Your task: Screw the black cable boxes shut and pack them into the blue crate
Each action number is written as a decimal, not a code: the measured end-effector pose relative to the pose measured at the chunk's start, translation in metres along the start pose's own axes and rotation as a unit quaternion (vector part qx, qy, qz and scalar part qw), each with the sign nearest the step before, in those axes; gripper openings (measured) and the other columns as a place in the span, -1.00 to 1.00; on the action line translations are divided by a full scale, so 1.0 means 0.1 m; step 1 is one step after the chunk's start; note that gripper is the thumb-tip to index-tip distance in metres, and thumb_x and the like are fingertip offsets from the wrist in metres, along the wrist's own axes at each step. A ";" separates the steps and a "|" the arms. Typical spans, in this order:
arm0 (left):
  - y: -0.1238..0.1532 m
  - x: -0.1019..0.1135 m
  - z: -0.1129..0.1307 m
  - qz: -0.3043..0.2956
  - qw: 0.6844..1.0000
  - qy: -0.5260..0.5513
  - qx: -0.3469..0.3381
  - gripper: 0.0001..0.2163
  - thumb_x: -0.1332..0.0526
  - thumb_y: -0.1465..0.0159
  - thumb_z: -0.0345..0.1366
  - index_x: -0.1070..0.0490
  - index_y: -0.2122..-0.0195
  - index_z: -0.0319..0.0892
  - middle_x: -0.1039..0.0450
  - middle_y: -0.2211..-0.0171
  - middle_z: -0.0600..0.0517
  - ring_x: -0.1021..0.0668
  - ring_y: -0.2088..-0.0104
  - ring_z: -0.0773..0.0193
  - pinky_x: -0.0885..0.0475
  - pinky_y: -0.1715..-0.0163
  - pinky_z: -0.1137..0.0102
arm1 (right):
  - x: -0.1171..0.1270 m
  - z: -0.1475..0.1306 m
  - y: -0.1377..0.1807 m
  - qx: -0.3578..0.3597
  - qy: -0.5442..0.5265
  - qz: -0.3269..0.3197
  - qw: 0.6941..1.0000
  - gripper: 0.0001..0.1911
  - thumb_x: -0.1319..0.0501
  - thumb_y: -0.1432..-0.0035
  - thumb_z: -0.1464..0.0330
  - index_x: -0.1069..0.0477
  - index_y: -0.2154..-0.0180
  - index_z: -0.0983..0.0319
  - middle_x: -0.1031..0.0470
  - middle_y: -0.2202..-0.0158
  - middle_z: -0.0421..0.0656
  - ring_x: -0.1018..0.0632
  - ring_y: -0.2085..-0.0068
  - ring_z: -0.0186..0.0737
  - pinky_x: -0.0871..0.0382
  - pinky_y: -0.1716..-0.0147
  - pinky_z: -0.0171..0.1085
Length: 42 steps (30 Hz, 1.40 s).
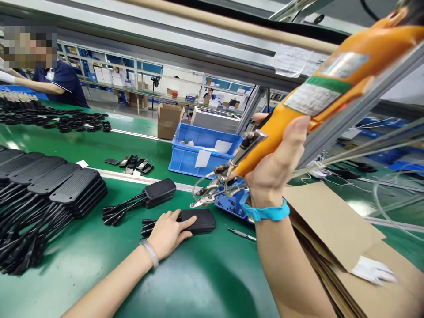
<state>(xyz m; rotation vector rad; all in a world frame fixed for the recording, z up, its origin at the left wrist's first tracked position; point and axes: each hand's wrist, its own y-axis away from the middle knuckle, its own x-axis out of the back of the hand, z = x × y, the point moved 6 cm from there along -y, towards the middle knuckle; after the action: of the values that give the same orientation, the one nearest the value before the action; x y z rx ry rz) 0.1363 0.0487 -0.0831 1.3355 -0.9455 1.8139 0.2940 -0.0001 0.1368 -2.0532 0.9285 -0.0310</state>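
Note:
My left hand (169, 232) holds a flat black plastic box (202, 221) down on the green bench, index finger across its top and thumb along the near side. Black cables stick out from the box's left end, partly behind the hand. Raised at the right, my right hand (280, 159) is closed around an orange power screwdriver (298, 110). Its metal tip (202, 202), with thin tubes and fittings, points down and left, just above the box. A second black box (160, 191) with cables lies to the left of the held one.
Stacked black cabled boxes (77, 187) fill the left side. Behind the screwdriver tip sits a small blue tray (228, 203) of tiny parts; a pen (243, 234) lies nearby. A blue crate (185, 159) stands behind, cardboard (334, 221) at right. Another person (66, 81) works far left.

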 end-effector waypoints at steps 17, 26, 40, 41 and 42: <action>-0.02 -0.10 0.03 -0.024 0.999 -0.023 0.025 -0.57 -0.18 -0.37 -0.14 -0.28 -0.27 0.18 -0.48 0.04 -0.16 -0.50 0.01 -0.06 -0.46 0.07 0.11 | -0.44 0.74 0.45 -0.134 -0.017 -0.074 0.988 -0.45 -0.14 -0.09 -0.21 -0.39 0.35 0.16 -0.29 0.66 -0.31 -0.33 0.70 -0.35 -0.28 0.72 -0.31; -0.03 -0.11 0.02 -0.020 0.999 -0.004 0.026 -0.56 -0.20 -0.35 -0.14 -0.30 -0.26 0.19 -0.45 -0.04 -0.19 -0.50 -0.06 -0.08 -0.46 0.00 0.08 | -0.59 0.85 0.53 -0.147 -0.020 -0.103 0.984 -0.43 -0.15 -0.07 -0.21 -0.37 0.41 0.18 -0.24 0.69 -0.33 -0.29 0.72 -0.39 -0.27 0.73 -0.34; -0.04 -0.12 -0.13 0.082 0.984 0.155 0.023 -0.49 -0.43 -0.17 -0.16 -0.42 -0.14 -0.06 -0.44 -0.03 -0.11 -0.48 0.03 -0.02 -0.46 0.01 0.10 | -0.16 -0.19 0.14 0.048 -0.039 0.010 0.998 -0.58 -0.10 -0.30 0.05 -0.52 0.33 0.24 -0.42 0.35 -0.16 -0.44 0.46 -0.42 -0.35 0.52 -0.39; -0.04 -0.13 -0.16 0.093 0.980 0.174 0.034 -0.44 -0.46 -0.13 -0.17 -0.39 -0.14 -0.11 -0.47 0.01 -0.10 -0.49 0.05 -0.01 -0.47 0.03 0.11 | -0.17 -0.20 0.12 0.036 -0.034 0.003 0.999 -0.58 -0.08 -0.31 0.05 -0.52 0.32 0.21 -0.42 0.35 -0.16 -0.43 0.47 -0.42 -0.35 0.53 -0.37; -0.04 -0.15 -0.18 0.102 0.976 0.187 0.044 -0.40 -0.49 -0.09 -0.18 -0.36 -0.14 -0.14 -0.48 0.04 -0.09 -0.49 0.06 -0.01 -0.48 0.06 0.12 | -0.18 -0.18 0.13 0.017 -0.025 -0.005 1.000 -0.57 -0.07 -0.32 0.03 -0.52 0.31 0.19 -0.41 0.37 -0.16 -0.41 0.50 -0.41 -0.34 0.56 -0.36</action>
<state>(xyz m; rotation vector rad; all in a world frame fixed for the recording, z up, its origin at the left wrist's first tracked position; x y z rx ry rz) 0.1349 0.0652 -0.1003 0.9210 -0.8270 2.1883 0.2670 -0.0062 0.1446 -2.0177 0.8810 -0.0014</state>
